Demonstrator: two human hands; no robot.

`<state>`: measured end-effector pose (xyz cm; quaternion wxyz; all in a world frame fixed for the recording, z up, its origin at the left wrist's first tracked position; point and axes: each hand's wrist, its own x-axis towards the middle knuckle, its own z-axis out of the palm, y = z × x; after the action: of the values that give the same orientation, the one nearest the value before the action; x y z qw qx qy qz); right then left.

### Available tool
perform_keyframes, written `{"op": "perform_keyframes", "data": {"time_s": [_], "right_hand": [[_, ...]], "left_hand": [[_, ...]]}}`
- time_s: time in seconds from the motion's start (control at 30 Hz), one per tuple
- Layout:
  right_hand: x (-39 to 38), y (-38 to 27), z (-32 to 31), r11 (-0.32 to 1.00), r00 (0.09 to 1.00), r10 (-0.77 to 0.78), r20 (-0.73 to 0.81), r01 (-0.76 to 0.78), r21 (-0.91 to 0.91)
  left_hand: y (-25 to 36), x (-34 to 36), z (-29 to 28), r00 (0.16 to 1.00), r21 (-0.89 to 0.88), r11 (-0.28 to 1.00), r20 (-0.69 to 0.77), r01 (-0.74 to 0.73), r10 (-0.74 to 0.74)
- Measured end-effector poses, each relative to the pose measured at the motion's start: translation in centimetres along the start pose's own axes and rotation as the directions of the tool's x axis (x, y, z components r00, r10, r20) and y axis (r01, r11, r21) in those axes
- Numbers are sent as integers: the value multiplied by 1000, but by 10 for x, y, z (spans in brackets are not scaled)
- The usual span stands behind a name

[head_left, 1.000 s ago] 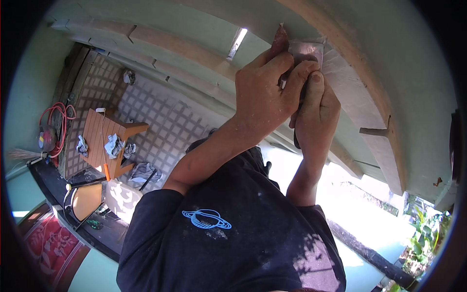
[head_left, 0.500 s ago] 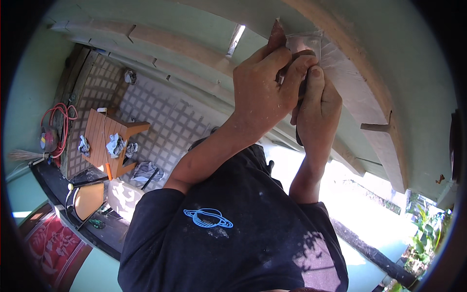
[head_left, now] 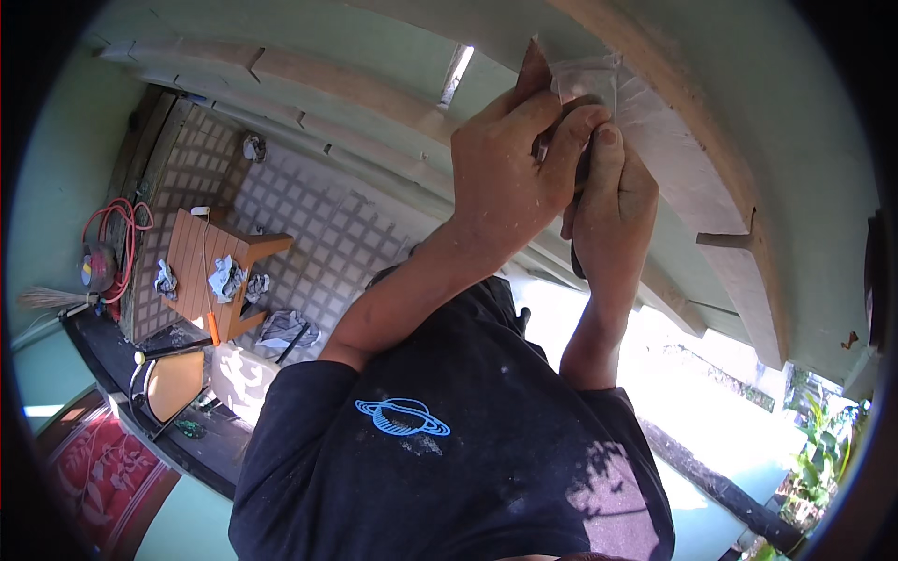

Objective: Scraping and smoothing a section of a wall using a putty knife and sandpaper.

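Both my hands are raised close together against a pale, smeared board (head_left: pixel 659 122) between wooden ribs. My left hand (head_left: pixel 505 168) is closed, pinching a reddish-brown sheet (head_left: pixel 534 70) that looks like sandpaper; its pointed corner sticks up above the fingers. My right hand (head_left: pixel 615 210) wraps round a scraper (head_left: pixel 579 262) with a dark handle, whose lower end shows below the palm. A flat, shiny surface above the fingers looks like its blade (head_left: pixel 587 80), by the board. Left fingertips overlap the tool, so where they touch it is partly hidden.
Curved wooden ribs (head_left: pixel 346 84) cross the green surface. Down left are a wooden stool (head_left: pixel 201 271) with crumpled paper (head_left: pixel 226 279) and an orange-handled tool (head_left: pixel 212 327), a red hose (head_left: pixel 122 220), a broom (head_left: pixel 51 298) and a chair (head_left: pixel 175 385). Plants (head_left: pixel 818 449) grow at right.
My hands keep nearly the same grip and place, with only a slight shift at the board. The background has moved a little to the right in the view.
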<state>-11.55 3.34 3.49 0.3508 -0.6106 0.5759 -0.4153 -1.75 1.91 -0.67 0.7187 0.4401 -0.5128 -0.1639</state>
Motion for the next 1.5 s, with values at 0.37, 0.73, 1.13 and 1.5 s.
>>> {"op": "perform_keyframes", "data": {"time_s": [0.37,0.73,1.13,1.5], "right_hand": [[-4,9,7,1000,1000,-2,-10,1,-28],[-15,38,8,978,999,-51,0,50,203],[-18,33,10,721,920,-123,-371,340,603],[-16,19,40,678,969,13,-245,172,715]], "left_hand": [[-7,-7,-11,988,86,990,99,109,-118],[-14,-21,-21,986,-52,996,155,70,-61],[-31,-70,-54,775,26,976,604,216,-188],[-45,-70,-86,718,15,925,626,379,-305]]}}
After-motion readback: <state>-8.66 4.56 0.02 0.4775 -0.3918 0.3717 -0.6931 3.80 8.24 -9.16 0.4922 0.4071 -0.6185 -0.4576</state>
